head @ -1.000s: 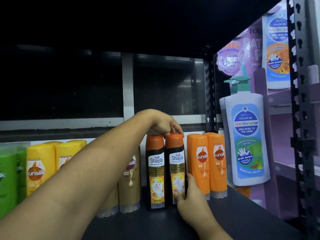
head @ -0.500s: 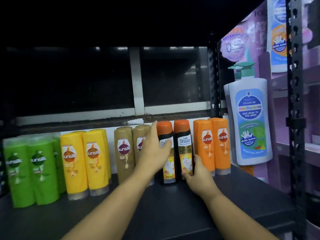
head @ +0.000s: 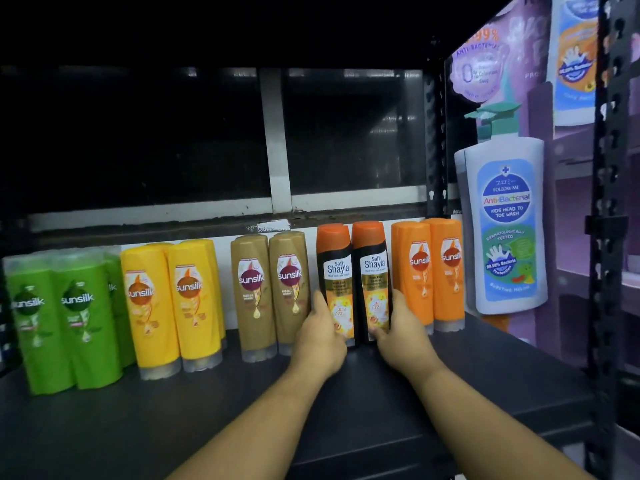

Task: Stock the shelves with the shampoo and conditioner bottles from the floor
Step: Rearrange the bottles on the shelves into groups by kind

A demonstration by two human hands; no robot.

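Black Safi Shayla bottles stand beside orange Sunsilk, left hand gripping one, right hand the other.

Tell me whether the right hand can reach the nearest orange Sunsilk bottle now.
Probably yes. The right hand grips the right Shayla bottle, directly beside the orange Sunsilk bottle, with nothing between; it would have to let go first. The left hand grips the left Shayla bottle.

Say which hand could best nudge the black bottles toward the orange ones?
Probably the left hand: it grips the black bottles from the left; the right hand fills the gap.
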